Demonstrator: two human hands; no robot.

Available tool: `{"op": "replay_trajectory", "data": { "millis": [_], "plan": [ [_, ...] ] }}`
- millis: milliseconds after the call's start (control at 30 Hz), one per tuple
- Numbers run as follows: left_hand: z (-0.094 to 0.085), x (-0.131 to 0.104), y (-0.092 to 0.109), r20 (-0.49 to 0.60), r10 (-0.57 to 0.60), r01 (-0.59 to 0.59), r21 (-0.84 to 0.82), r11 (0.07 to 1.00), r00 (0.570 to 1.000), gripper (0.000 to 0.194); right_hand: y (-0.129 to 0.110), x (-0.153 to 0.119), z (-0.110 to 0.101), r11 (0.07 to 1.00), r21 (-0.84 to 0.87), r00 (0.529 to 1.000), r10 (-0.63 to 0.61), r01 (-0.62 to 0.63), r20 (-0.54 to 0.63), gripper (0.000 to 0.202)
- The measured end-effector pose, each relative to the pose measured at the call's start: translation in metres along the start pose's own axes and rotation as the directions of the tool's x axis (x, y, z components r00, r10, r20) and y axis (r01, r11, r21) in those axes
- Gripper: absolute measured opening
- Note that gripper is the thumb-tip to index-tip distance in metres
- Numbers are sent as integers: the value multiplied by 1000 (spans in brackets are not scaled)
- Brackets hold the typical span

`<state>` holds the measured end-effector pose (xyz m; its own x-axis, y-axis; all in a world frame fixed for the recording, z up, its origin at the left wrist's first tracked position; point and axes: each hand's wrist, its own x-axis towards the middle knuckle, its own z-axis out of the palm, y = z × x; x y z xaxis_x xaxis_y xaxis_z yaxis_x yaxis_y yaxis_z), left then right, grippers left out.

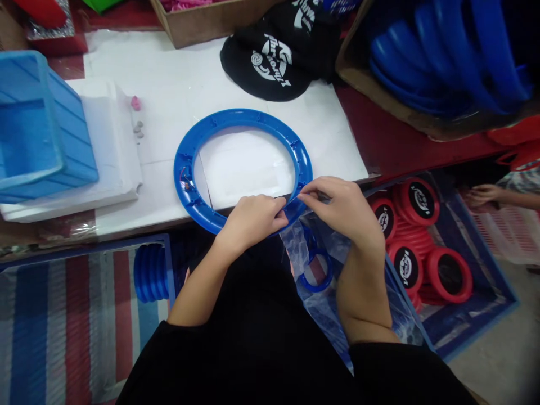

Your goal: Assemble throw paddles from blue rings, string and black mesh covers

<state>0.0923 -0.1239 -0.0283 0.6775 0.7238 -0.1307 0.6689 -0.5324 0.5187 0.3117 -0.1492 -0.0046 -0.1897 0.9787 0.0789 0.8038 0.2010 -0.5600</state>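
Note:
A large blue plastic ring point(243, 117) lies over the front edge of the white-covered table, its ribbed inner side facing up. A small part with thin wires point(186, 181) sits in the ring's channel at the left. My left hand point(257, 219) is closed on the ring's near rim, fingers curled over it. At the ring's lower right, my right hand point(337, 205) has thumb and forefinger pinched together at the channel; whatever is between those fingertips is too small to make out.
A blue bin point(70, 124) on white foam stands left. Black printed fabric point(270, 62) and a box of blue rings point(422, 62) lie behind. Below right, a crate holds red discs point(417, 202); blue rings point(151, 273) are below left. Another person's hand point(485, 195) shows far right.

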Motion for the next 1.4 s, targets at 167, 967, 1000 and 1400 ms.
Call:
{"op": "replay_trajectory", "data": {
  "millis": [167,967,1000,1400],
  "plan": [
    [0,0,-4,5,2,-2,-7,1000,1000,18,2,2,15,993,6,993,114,-114,5,12],
    [6,5,12,25,-79,74,161,984,997,31,1,-10,-1,993,96,994,54,-64,100,14],
    [6,4,11,27,-68,63,156,986,997,29,2,-8,-3,997,71,997,10,-15,75,14],
    [3,-4,1,77,-34,29,58,998,996,24,11,8,6,992,121,999,-38,34,32,8]
  ]
}}
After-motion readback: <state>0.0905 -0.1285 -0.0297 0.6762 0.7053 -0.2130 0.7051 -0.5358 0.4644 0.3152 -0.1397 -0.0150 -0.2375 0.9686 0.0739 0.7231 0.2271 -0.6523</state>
